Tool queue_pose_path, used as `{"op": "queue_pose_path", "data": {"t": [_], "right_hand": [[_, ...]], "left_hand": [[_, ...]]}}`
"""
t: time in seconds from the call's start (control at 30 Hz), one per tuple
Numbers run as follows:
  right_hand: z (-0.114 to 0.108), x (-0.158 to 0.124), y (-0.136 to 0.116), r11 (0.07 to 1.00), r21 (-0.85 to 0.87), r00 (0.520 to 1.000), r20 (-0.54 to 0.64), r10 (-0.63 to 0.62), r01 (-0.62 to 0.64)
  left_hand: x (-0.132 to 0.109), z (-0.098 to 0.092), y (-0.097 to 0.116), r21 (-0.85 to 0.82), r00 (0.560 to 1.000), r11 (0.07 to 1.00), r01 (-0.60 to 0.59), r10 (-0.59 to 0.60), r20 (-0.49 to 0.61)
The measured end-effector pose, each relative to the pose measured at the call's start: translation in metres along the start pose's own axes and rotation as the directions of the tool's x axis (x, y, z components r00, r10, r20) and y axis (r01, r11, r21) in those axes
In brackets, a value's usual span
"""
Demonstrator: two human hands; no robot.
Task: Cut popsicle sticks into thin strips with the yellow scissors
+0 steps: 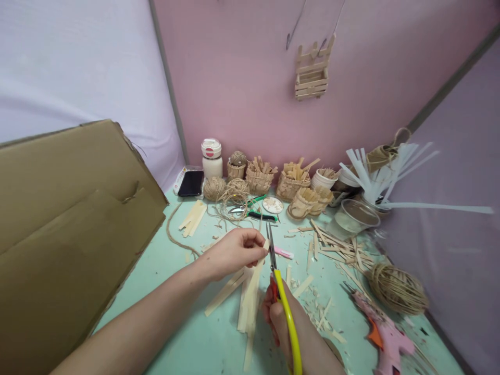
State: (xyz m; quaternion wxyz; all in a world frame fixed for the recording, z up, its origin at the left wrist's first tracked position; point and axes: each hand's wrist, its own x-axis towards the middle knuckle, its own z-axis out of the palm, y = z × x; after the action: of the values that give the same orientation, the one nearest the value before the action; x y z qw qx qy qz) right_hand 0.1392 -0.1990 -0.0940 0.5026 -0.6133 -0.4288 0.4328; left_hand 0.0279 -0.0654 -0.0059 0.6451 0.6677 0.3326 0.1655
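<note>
Left hand (pixel 239 250) pinches a wooden strip (pixel 266 244); right hand (pixel 278 315), at its five o'clock, grips yellow-handled scissors (pixel 286 302), best held square to the strip.

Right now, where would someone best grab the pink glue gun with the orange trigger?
Probably by the pink handle, coming from the wearer's near side. The pink glue gun lies with that handle towards the wearer, next to the orange trigger, while its narrow nozzle, best avoided, points away.
</note>
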Motion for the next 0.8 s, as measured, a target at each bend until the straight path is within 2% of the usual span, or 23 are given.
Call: {"op": "queue_pose_path", "data": {"t": [0.27, 0.47, 0.63, 0.8], "right_hand": [[0.001, -0.003, -0.010, 0.999, -0.033, 1.000, 0.001, -0.017, 0.017], [0.001, -0.004, -0.013, 0.994, 0.106, 0.997, -0.060, 0.046, -0.040], [-0.001, -0.002, -0.008, 0.990, 0.141, 0.995, -0.087, 0.044, -0.032], [-0.005, -0.001, -0.005, 0.993, 0.113, 0.999, -0.046, 0.028, -0.023]], "left_hand": [[0.000, 0.000, 0.000, 0.009, 1.000, 1.000, -0.007, 0.007, 0.002], [-0.001, -0.001, 0.006, -0.025, 1.000, 0.999, 0.024, -0.023, 0.017], [-0.004, -0.003, 0.012, -0.063, 0.999, 0.997, 0.034, -0.032, 0.032], [-0.004, -0.006, 0.012, -0.076, 0.999, 0.997, 0.030, -0.026, 0.048]]}}
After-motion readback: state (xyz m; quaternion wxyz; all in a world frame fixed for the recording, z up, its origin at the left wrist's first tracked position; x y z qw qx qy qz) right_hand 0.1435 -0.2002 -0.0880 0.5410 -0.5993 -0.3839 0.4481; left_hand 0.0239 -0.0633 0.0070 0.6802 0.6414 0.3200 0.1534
